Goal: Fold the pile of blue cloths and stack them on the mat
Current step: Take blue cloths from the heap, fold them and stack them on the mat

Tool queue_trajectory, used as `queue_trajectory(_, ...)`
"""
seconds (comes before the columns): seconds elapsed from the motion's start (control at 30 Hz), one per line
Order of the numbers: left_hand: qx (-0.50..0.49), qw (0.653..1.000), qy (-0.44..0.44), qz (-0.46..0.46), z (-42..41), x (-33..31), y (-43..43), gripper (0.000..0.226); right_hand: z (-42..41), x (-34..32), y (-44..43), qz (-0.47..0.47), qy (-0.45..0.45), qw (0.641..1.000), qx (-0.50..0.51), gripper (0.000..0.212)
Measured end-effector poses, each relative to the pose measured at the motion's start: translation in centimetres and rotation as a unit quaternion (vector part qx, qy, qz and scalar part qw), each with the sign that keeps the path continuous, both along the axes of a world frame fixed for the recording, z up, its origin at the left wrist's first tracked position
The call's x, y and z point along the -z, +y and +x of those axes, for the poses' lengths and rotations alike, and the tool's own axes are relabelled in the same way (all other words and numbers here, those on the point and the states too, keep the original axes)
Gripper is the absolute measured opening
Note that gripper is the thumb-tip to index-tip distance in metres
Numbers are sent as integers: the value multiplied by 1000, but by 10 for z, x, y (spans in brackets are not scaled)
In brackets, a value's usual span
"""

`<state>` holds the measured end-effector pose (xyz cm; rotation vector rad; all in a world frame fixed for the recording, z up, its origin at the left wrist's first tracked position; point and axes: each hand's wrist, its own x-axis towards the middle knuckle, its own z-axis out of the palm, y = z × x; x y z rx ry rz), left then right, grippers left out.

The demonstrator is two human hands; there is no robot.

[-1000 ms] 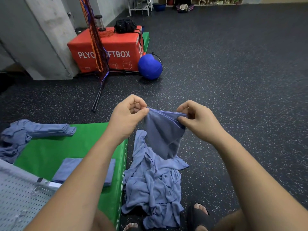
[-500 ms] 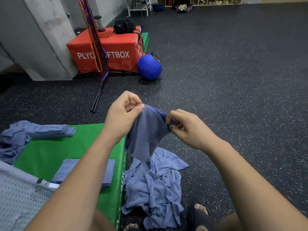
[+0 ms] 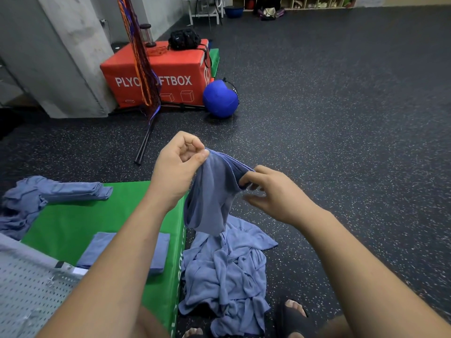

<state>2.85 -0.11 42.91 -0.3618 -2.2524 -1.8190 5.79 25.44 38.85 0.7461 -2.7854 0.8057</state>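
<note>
A blue cloth [image 3: 212,198] hangs in the air above the floor. My left hand [image 3: 175,172] pinches its top edge between thumb and fingers. My right hand [image 3: 273,191] holds the same edge a little lower and to the right, fingers curled into the fabric. Below them a loose pile of blue cloths [image 3: 227,272] lies on the dark floor beside the green mat [image 3: 63,223]. One folded blue cloth [image 3: 158,252] lies flat on the mat, partly behind my left forearm. More blue cloths [image 3: 48,193], some folded and some crumpled, sit at the mat's far left.
A white perforated panel [image 3: 26,291] covers the near left corner. A red plyo box [image 3: 170,76], a blue ball [image 3: 219,98] and a stand with hanging straps [image 3: 144,69] are farther back. My sandalled feet [image 3: 292,318] are by the pile.
Both hands shifted left with the cloth. My right hand slid along the top edge toward my left hand and dropped lower, so the cloth now hangs bunched instead of stretched.
</note>
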Motion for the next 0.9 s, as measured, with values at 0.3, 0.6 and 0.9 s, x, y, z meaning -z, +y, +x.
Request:
queue_trajectory(0.3, -21, 999, -10, -31, -5, 4, -6, 13, 3, -25, 6, -135, 42, 986, 88, 5)
queue_trajectory(0.6, 3, 1000, -10, -26, -3, 7, 4, 16, 7, -27, 6, -241, -62, 956, 156, 18)
queue_trajectory(0.9, 71, 996, -44, -24, 3, 10, 16, 18, 3, -31, 12, -72, -128, 985, 86, 61)
